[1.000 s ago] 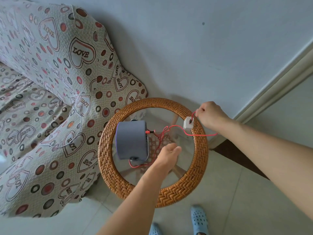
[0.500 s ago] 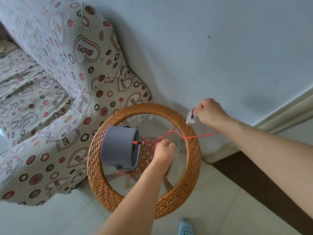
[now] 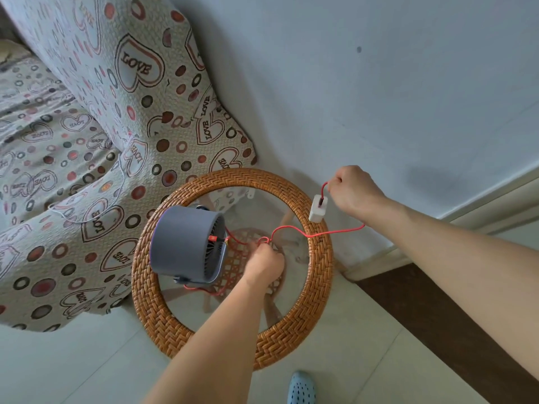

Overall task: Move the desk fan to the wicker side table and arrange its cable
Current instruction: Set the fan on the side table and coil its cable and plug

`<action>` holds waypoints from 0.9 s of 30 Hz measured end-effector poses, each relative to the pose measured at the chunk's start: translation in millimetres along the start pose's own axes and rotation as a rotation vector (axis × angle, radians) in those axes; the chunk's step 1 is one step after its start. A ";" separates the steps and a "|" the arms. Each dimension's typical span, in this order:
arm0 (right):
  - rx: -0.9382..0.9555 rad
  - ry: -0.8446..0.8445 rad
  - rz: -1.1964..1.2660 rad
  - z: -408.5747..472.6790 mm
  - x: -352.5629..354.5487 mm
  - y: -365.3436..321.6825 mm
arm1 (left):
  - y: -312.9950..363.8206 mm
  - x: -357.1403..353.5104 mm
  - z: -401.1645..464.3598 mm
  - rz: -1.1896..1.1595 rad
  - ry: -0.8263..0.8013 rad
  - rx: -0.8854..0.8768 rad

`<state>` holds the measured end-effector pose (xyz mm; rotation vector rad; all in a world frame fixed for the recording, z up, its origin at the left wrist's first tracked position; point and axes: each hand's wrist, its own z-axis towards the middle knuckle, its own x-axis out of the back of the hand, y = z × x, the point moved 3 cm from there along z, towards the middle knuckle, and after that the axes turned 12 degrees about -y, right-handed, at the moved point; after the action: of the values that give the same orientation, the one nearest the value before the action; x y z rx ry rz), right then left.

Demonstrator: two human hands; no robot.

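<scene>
Your grey round desk fan [image 3: 186,243] sits on the left side of the glass tabletop, inside its woven wicker rim [image 3: 318,275]. Your left hand [image 3: 264,262] is closed around the thin red cable [image 3: 288,228] near the middle, and your right hand [image 3: 354,189] pinches the cable just above its white plug block [image 3: 318,208], over the right edge.

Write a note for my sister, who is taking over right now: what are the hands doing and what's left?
Left hand: closed on a bunch of the red cable over the table's glass.
Right hand: pinching the cable just above the white plug, which dangles over the wicker rim.
Done: the grey fan already stands on the wicker side table.
Left: tidy the loose cable and set the plug down.
</scene>
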<state>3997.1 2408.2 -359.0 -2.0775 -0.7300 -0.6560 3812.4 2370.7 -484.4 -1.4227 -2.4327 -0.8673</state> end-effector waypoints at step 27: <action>0.114 -0.279 -0.133 -40.6 -53.9 -8.6 | -9.3 26.8 -101.7 -0.725 0.208 -0.347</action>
<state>3945.8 2364.7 -369.0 -2.0494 -1.0457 -0.3882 3778.1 2328.6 -393.9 -0.4334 -2.7286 -1.5490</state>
